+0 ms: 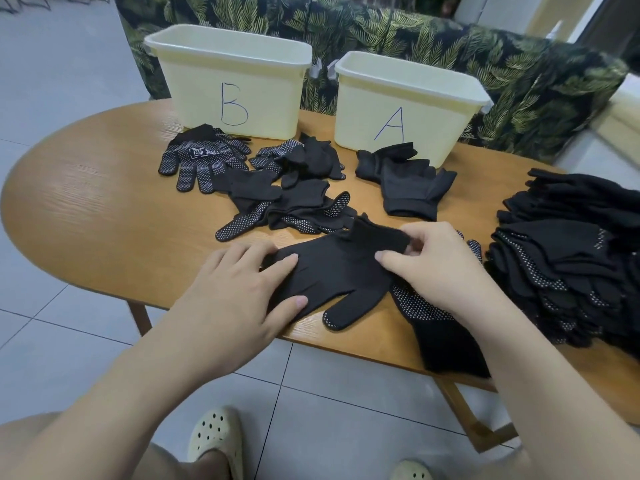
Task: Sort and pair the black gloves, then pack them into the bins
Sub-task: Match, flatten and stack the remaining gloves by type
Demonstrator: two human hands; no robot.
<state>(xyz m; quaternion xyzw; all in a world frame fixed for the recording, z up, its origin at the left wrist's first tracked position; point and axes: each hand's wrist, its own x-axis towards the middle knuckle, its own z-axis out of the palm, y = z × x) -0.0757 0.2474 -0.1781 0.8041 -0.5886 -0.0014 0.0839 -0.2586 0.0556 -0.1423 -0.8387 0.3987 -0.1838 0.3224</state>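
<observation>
From the head camera, a black glove [332, 268] lies flat at the near edge of the desk [104, 216]. The left hand [239, 285] presses it with straight fingers; the right hand [433, 265] pinches its cuff. Bins B [228, 81] and A [408, 109] stand behind.

Bare forearms, cream perforated clogs [216, 438]

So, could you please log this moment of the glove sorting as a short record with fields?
left hand: fingers flat, pressing the plain black glove
right hand: pinches that glove's cuff
bin B: far left on the table
bin A: far right
loose gloves: heap before bin B
plain pair: before bin A
unsorted stack: right edge
</observation>
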